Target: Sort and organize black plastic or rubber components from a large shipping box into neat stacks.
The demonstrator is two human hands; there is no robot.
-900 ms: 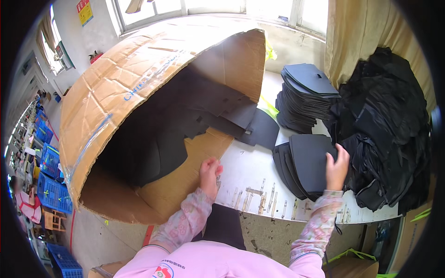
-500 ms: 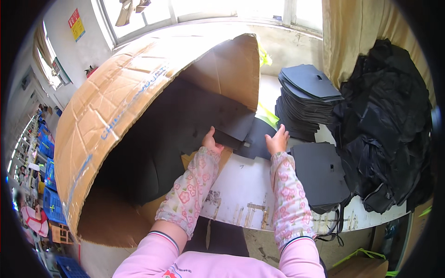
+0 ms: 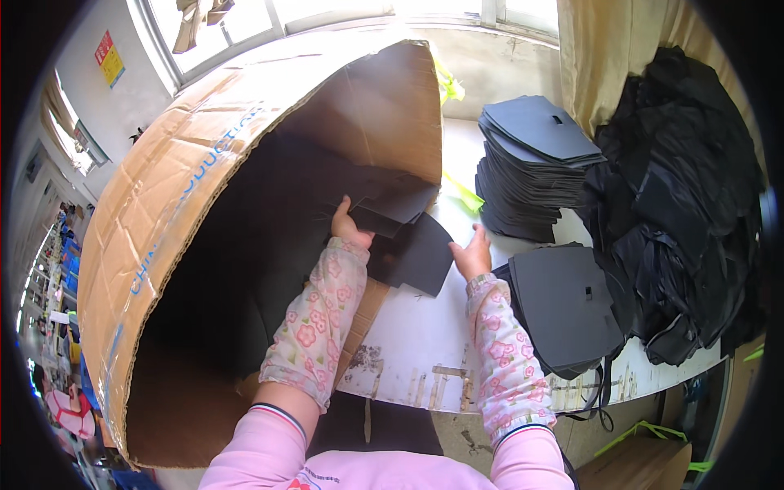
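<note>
The black sheet lies half out of the box mouth, its outer end over the desk; it seems to have shifted slightly boxward, leaving more white beside it. Our left hand has come to the sheets' edge, its fingers partly hidden, so we cannot tell their grip. Our right hand has left the low stack, thumb and fingers spread wide just beside the sheet. Both hands now flank it, outside the cardboard box; the tall stack stands beyond.
</note>
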